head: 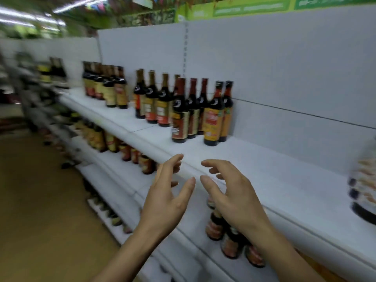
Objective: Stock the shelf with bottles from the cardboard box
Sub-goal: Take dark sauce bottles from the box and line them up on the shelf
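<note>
hovering empty: left hand [165, 197]; right hand [234, 192]

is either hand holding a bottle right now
No, the left hand and right hand are both empty, fingers loosely spread in front of the white metal shelf.

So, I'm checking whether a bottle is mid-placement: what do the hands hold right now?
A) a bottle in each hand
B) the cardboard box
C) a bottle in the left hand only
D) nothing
D: the left hand and the right hand are both empty, loosely spread in front of the shelf edge.
</note>
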A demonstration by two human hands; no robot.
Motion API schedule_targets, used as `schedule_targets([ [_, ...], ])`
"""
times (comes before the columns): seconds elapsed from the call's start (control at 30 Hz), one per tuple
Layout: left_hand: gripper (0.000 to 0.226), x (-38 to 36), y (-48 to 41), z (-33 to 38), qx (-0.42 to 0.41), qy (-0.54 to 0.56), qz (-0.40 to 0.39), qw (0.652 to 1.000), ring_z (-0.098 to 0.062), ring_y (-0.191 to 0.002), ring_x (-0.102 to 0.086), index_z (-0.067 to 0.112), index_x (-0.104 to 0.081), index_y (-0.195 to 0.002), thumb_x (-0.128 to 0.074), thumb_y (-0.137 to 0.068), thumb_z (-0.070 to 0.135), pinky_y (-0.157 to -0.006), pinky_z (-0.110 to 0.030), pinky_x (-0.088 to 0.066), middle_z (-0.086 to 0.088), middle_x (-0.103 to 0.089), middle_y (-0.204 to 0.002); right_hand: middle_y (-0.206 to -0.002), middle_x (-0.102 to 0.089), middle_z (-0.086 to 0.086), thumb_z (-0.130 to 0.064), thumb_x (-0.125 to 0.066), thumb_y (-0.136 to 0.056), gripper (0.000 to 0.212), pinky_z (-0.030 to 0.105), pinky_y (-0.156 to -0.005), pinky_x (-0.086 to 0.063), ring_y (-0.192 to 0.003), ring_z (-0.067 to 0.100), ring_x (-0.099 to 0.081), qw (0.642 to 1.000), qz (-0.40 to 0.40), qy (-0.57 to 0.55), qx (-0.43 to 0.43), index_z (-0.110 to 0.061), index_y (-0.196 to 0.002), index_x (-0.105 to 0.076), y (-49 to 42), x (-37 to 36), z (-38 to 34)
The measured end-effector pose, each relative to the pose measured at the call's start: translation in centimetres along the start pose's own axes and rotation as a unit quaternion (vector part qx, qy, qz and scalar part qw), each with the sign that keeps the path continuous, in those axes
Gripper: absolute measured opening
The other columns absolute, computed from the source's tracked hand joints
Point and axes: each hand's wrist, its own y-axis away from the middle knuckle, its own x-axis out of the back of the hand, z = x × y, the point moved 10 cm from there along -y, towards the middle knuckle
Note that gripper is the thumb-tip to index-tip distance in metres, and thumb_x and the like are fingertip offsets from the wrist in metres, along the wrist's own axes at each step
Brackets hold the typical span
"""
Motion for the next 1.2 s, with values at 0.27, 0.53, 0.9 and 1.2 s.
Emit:
schedule_targets([
  [0.27, 0.046, 12.7, 5.7, -8.0, 0.135, -0.082, 0.13, 0.979, 0.006, -0.131, -0.049, 0.046, -0.046, -0.142, -0.063, -0.1, 0.041, -0.105, -0.033, -0.052, 0.027, -0.048, -0.138, -0.127, -0.058, -0.024, -0.047, -0.055, -0.1, 0.032, 0.008, -0.086, -0.046, -0.115, -0.008, -0.053, 0.973, -0.196, -0.105, 0.064, -0.041, -0.132, -0.056, -2.1, -16.7, -5.4],
  [0.53, 0.051, 19.8, 15.2, -14.2, 0.281, -0.183, 0.257, 0.906, 0.015, -0.125, -0.047, 0.042, -0.045, -0.145, -0.065, -0.099, 0.038, -0.102, -0.021, -0.05, 0.02, -0.053, -0.136, -0.124, -0.062, -0.023, -0.043, -0.057, -0.1, 0.034, 0.031, -0.096, -0.053, -0.112, -0.003, -0.058, 0.898, -0.382, -0.176, 0.126, -0.037, -0.134, -0.057, 1.5, -31.4, -8.6],
  [0.9, 0.054, 19.4, 30.7, -21.9, 0.455, -0.2, 0.354, 0.792, 0.001, -0.126, -0.05, 0.04, -0.042, -0.15, -0.063, -0.101, 0.037, -0.098, -0.021, -0.047, 0.015, -0.05, -0.14, -0.122, -0.062, -0.021, -0.044, -0.055, -0.1, 0.032, 0.033, -0.092, -0.056, -0.106, -0.004, -0.06, 0.777, -0.586, -0.181, 0.142, -0.04, -0.131, -0.057, 14.2, -45.2, -6.5],
  [1.2, 0.046, 15.0, 41.5, -29.0, 0.547, -0.148, 0.347, 0.748, 0.001, -0.121, -0.054, 0.045, -0.043, -0.142, -0.063, -0.101, 0.034, -0.089, -0.011, -0.046, 0.01, -0.053, -0.138, -0.113, -0.065, -0.015, -0.037, -0.059, -0.101, 0.03, 0.031, -0.089, -0.057, -0.104, 0.0, -0.062, 0.717, -0.678, -0.124, 0.103, -0.03, -0.13, -0.06, 24.9, -51.9, -0.2],
])
